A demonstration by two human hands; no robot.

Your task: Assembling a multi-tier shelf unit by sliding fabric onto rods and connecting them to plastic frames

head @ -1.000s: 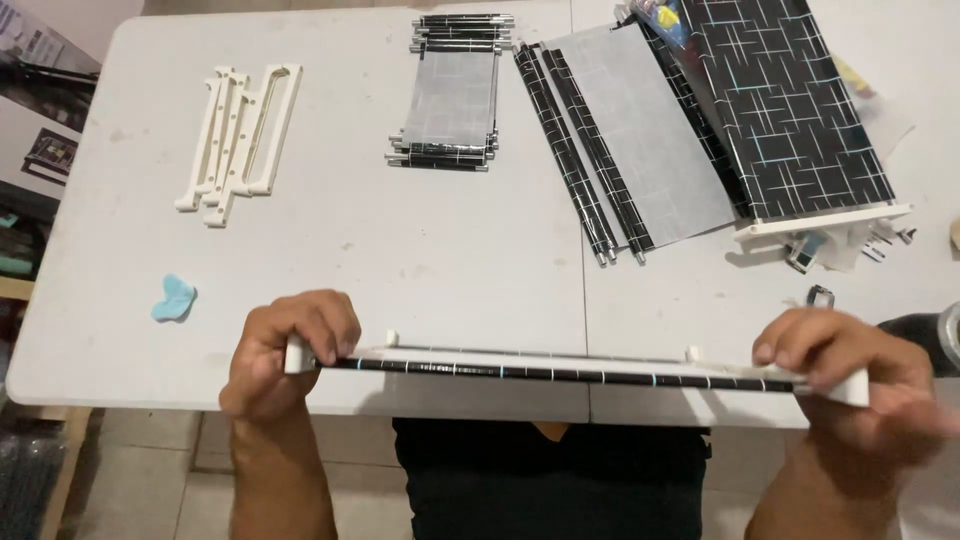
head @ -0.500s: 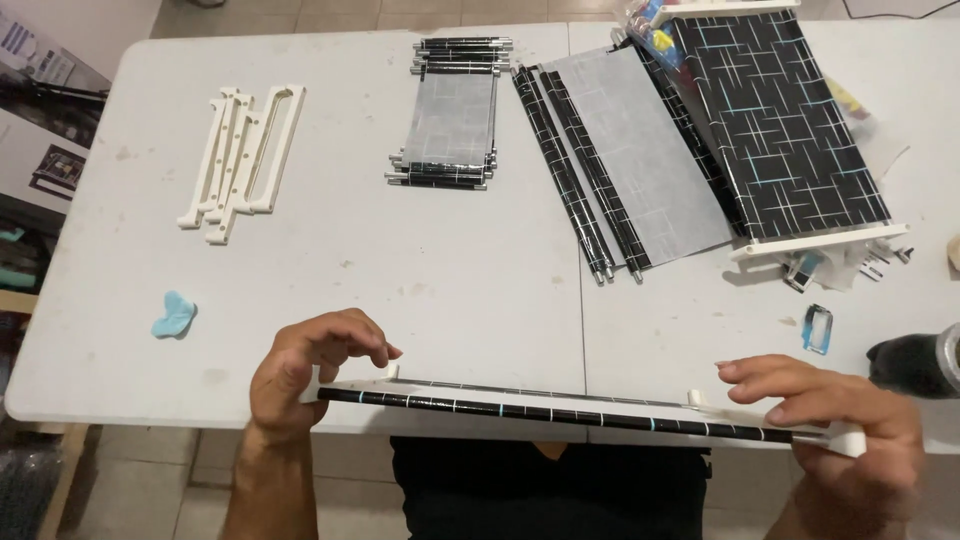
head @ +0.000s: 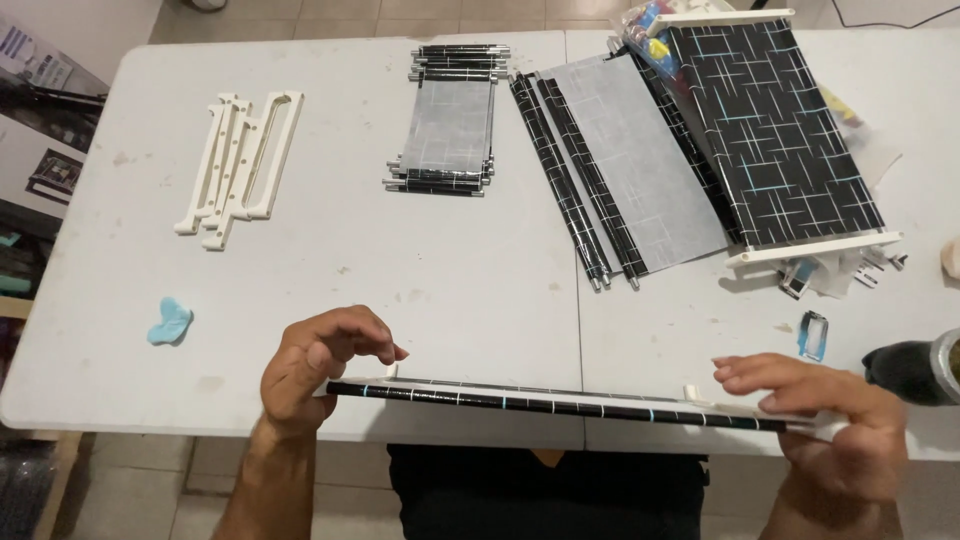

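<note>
A long black rod with thin light marks and white plastic end pieces lies level above the near edge of the white table. My left hand grips its left end, fingers curled over the top. My right hand holds the right end at its white end piece, fingers stretched along it. Two small white pegs stick up from the rod near each hand.
Farther back lie a stack of white plastic frames, a small grey fabric panel with black rods, a larger grey panel and a black patterned shelf. A blue scrap lies left; a dark cylinder lies right.
The rod has stayed near the table's front edge, tilting slightly down to the right. My left fingers have shifted over its top and my right fingers have straightened along its end.
</note>
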